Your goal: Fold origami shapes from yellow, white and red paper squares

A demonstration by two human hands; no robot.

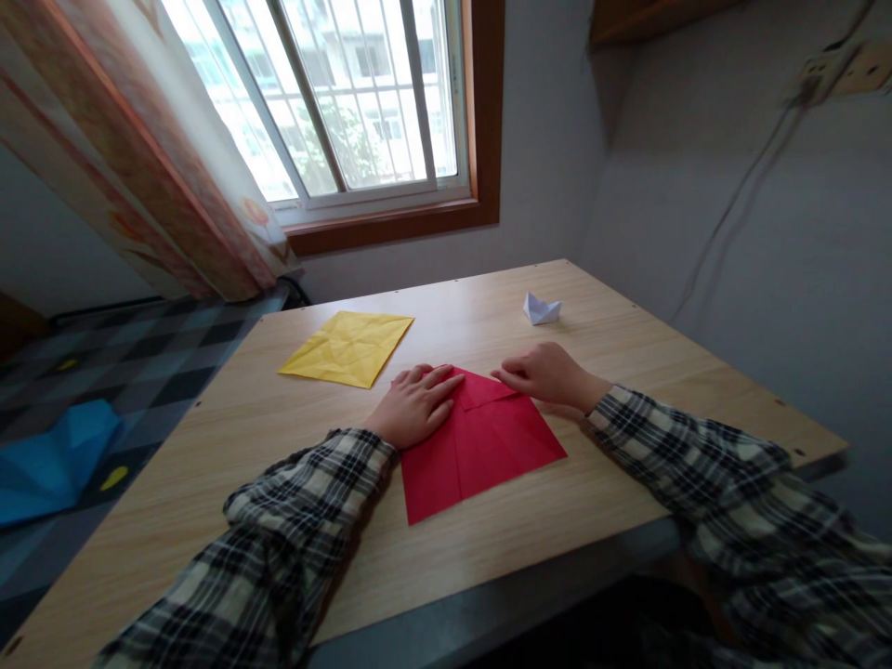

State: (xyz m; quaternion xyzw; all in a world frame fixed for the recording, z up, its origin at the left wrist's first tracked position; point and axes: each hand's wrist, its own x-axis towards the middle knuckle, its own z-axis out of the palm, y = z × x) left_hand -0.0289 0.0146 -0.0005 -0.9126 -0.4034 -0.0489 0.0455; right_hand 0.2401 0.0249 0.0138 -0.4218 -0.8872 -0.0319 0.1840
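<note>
A red sheet of paper (480,455) lies on the wooden table, its far corner folded over into a flap (480,388). Creases run across its surface. My left hand (416,404) rests flat on the sheet's far left part, fingers spread and pointing to the flap. At the flap's right edge is my right hand (544,373), its fingers curled in and their tips at the paper's edge. Exactly how the right fingertips meet the paper is partly hidden.
On the table (243,437) lie a creased yellow sheet of paper (348,347) at the back left and a small folded white paper boat (542,309) at the back right. A blue folded paper (59,460) sits on checked cloth at left. Beyond are a window and curtain (139,139).
</note>
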